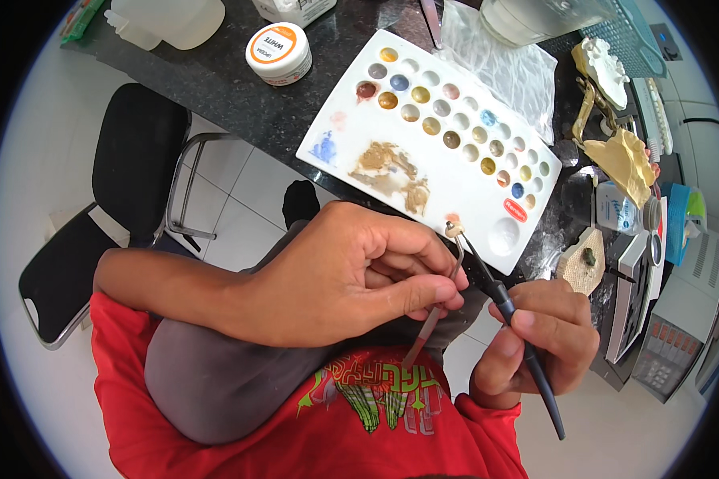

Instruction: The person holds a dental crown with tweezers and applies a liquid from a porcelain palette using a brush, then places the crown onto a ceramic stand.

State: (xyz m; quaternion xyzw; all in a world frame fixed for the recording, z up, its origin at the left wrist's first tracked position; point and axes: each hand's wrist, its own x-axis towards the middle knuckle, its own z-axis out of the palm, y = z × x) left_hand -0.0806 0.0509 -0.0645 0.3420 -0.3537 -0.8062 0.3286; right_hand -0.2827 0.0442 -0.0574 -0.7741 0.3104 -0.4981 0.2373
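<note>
Dark table, black chair, pale tiled floor.
The speckled, glossy table catches bright, even light; near its front edge, toward the left end, stands the metal-framed black chair on white floor tiles with thin grout lines. Beyond the right edge rises a white panelled surface.

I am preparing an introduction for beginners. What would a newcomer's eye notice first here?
Probably the white paint palette with coloured wells, upper centre on the dark countertop. Just right of centre, the brush in the right hand has its tip at a small cream piece, on a slim metal tool in the left hand.
</note>
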